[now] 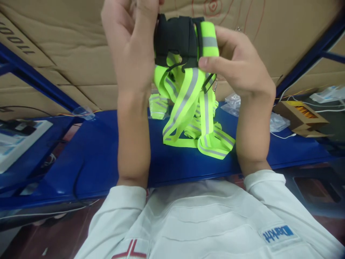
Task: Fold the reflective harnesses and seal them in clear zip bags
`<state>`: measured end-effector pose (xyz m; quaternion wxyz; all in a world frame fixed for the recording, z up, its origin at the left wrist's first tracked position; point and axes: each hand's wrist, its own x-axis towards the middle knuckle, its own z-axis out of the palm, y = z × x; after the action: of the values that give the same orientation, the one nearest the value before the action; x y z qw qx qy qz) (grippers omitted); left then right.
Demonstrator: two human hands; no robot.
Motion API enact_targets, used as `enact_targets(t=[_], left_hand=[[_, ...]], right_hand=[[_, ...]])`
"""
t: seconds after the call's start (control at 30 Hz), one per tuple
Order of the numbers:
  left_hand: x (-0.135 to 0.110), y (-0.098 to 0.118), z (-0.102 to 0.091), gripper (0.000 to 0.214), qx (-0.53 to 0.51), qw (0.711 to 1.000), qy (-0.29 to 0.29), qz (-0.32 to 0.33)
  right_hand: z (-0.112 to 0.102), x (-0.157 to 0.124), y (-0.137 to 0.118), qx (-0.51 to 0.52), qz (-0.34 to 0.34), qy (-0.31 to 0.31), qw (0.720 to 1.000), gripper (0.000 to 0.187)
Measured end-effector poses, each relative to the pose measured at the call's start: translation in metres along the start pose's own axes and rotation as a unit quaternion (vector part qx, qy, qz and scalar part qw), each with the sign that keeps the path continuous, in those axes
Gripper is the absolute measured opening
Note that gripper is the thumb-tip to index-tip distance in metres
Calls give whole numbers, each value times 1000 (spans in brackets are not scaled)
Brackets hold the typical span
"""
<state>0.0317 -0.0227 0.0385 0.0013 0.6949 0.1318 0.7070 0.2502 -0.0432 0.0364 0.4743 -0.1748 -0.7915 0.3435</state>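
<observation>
**Both hands on the black buckle piece, straps hanging to the shelf**

Cardboard boxes (67, 54) are filling the background behind a blue metal shelf (107, 158), and I am holding my work up in front of them. I am gripping a black buckle piece (175, 39) with my left hand (132, 39), fingers curled shut around its left side. I am pinching its right side with my right hand (237, 64), thumb pressing on the lower edge and fingers closing over a folded bit of neon yellow reflective strap (208, 39). More loops of that strap, each with a grey stripe, are hanging from the black piece and are resting in a loose pile on the blue shelf, between my forearms. A small open carton (302, 117) is lying to the right, near some clear plastic bags (277, 122) and a white cable (309, 104). White sleeves (126, 201) are covering my arms.
</observation>
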Motion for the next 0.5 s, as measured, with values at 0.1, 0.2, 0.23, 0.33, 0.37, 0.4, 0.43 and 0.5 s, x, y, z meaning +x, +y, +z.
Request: enact_targets(t=[0.1, 0.2, 0.23, 0.33, 0.37, 0.4, 0.43, 0.5], left_hand=[[-2, -7, -11, 57, -80, 994, -53, -51], [-6, -20, -18, 47, -232, 952, -137, -144], [-8, -25, -18, 47, -282, 928, -170, -172], [-14, -29, -7, 61, -376, 861, -252, -232], [-17, -27, -2, 63, -382, 848, -267, -251], [-20, -23, 4, 60, -389, 847, -253, -259], [-22, -18, 9, 57, -390, 847, -244, -267], [-26, -7, 18, 53, -389, 844, -244, -277]], right_hand=[[1, 5, 4, 70, -23, 94, 993, 13], [-4, 11, 10, 143, 36, 157, 977, 20], [-6, 13, 12, 162, 62, 150, 973, 22], [-10, 15, 13, 230, 97, 108, 962, 34], [-11, 15, 14, 248, 97, 105, 958, 37], [-12, 15, 14, 259, 105, 104, 955, 39], [-14, 15, 15, 265, 123, 99, 951, 40], [-18, 16, 16, 280, 148, 88, 944, 42]])
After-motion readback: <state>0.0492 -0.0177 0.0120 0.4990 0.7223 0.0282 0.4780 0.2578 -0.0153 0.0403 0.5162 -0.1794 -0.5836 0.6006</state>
